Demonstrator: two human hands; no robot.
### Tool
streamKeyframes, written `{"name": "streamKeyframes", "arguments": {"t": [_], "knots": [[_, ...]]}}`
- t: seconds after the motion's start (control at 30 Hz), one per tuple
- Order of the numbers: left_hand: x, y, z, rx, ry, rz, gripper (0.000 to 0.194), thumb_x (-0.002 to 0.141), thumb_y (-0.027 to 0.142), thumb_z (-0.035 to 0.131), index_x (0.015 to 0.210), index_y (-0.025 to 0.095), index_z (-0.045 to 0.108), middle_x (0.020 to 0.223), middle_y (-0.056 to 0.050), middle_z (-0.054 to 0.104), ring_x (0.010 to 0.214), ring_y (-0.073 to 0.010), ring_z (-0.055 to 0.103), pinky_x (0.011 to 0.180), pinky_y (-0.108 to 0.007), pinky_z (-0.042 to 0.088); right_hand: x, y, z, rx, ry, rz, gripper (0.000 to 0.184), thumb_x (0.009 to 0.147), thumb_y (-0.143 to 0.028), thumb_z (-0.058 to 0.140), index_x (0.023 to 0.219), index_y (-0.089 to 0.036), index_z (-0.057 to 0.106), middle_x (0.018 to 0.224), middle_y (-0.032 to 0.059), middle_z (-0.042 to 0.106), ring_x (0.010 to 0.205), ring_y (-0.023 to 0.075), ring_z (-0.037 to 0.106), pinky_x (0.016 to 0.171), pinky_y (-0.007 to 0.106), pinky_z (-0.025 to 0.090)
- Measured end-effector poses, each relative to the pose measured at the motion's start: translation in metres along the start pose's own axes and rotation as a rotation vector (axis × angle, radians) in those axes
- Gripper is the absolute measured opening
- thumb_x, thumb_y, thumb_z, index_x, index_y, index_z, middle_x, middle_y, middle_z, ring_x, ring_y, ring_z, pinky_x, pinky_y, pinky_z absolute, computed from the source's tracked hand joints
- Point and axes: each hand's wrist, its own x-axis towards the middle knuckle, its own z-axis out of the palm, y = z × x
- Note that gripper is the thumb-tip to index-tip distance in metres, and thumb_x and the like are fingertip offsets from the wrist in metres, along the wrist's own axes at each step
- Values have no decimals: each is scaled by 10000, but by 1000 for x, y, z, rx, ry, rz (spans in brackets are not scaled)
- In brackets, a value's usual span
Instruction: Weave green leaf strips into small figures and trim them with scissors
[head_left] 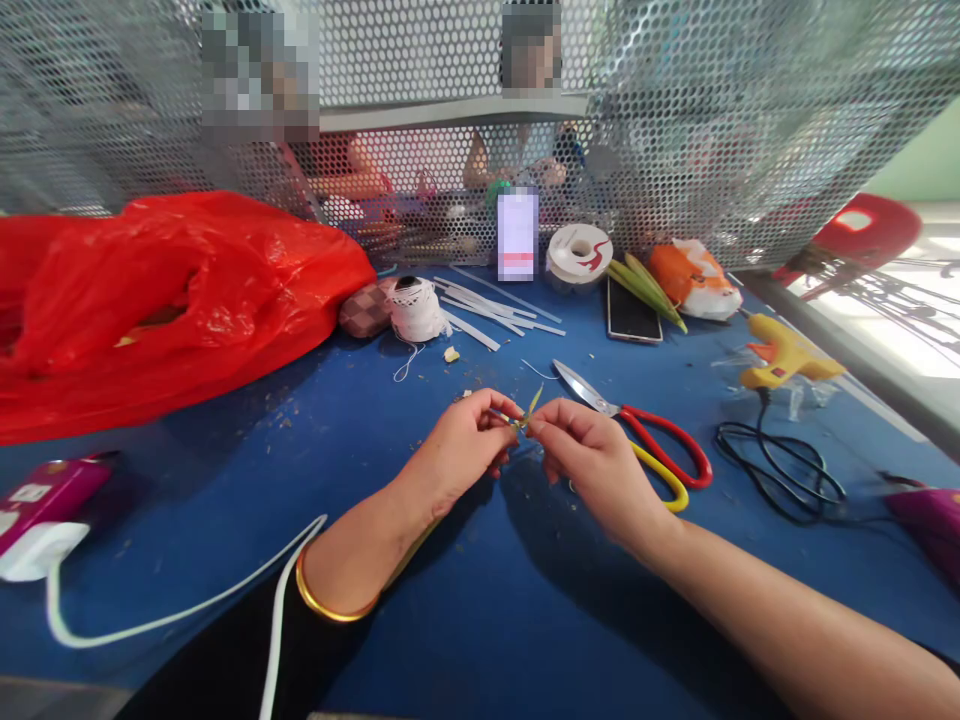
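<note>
Near the middle of the blue table, my left hand (476,435) and my right hand (589,455) meet fingertip to fingertip. Both pinch a small, thin green leaf-like strip (535,400), whose pointed end sticks up between them. Fingers cover the rest of it, so its full shape is hidden. Just beyond and to the right of my right hand lies a pair of scissors (592,386), blades pointing away, with one red and one yellow handle loop. Past my left hand are a ball of white thread (416,312) and several flat white strips (480,312).
A red plastic bag (225,270) fills the back left. Along the back stand a ribbon spool (562,262), a dark phone (628,315) under green husk-like leaves (651,290), and an orange-white packet (694,280). A yellow glue gun (787,352) with coiled black cord sits right; a white cable (187,605) crosses left.
</note>
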Motion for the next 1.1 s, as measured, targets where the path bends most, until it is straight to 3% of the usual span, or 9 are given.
{"name": "streamKeyframes", "arguments": {"t": [0.17, 0.3, 0.47, 0.57, 0.7, 0.8, 0.93, 1.1], "knots": [[1, -6, 1, 93, -2, 56, 73, 735, 181, 643, 799, 162, 613, 633, 30, 591, 487, -82, 508, 444, -198, 406, 0, -2, -1, 31, -33, 30, 226, 829, -382, 577, 720, -185, 553, 522, -64, 462, 463, 83, 410, 466, 220, 305], [1, -6, 4, 81, 24, 51, 64, 750, 209, 644, 748, 146, 631, 657, 13, 625, 474, -70, 527, 481, -205, 430, -1, -7, -5, -71, -48, -28, 202, 856, -374, 539, 784, -187, 565, 540, -58, 478, 481, 97, 419, 464, 224, 305], [2, -4, 5, -16, 62, 2, 117, 775, 253, 644, 723, 152, 615, 610, 27, 601, 437, -65, 516, 447, -196, 399, -3, -6, -12, -542, 27, -329, 75, 869, -245, 531, 923, -192, 528, 554, -76, 404, 481, 108, 391, 479, 234, 295], [4, -5, 4, -57, 68, -22, 136, 794, 272, 630, 724, 162, 595, 625, 20, 603, 440, -66, 511, 434, -195, 404, -2, -1, -14, -866, 58, -493, 109, 861, -181, 516, 967, -168, 537, 664, -5, 537, 542, 140, 476, 514, 262, 311], [5, -5, 2, -52, 79, -10, 125, 803, 265, 622, 737, 165, 586, 650, 13, 606, 452, -67, 508, 416, -189, 400, 0, 3, -17, -1084, 27, -524, 109, 897, -180, 494, 845, -173, 589, 767, 59, 594, 615, 172, 532, 532, 281, 320], [5, -6, 2, -68, 81, 13, 114, 799, 255, 623, 740, 165, 583, 653, 14, 612, 447, -68, 510, 421, -196, 406, -1, 0, -16, -963, 20, -543, 236, 939, -239, 482, 748, -189, 610, 732, 37, 539, 597, 151, 500, 534, 277, 342], [6, -9, 3, -63, 52, 46, 103, 789, 246, 626, 735, 169, 583, 568, 46, 564, 428, -75, 508, 426, -201, 407, -4, -4, -11, -503, -38, -566, 205, 935, -239, 510, 761, -194, 609, 861, 52, 577, 770, 157, 566, 702, 284, 446], [5, -9, 6, 1, 60, 11, 76, 797, 199, 592, 729, 170, 573, 552, 47, 567, 416, -73, 500, 405, -191, 380, -2, 0, -5, -93, -139, -301, 227, 966, -281, 434, 795, -196, 556, 766, 16, 603, 719, 143, 568, 683, 285, 475]]}}
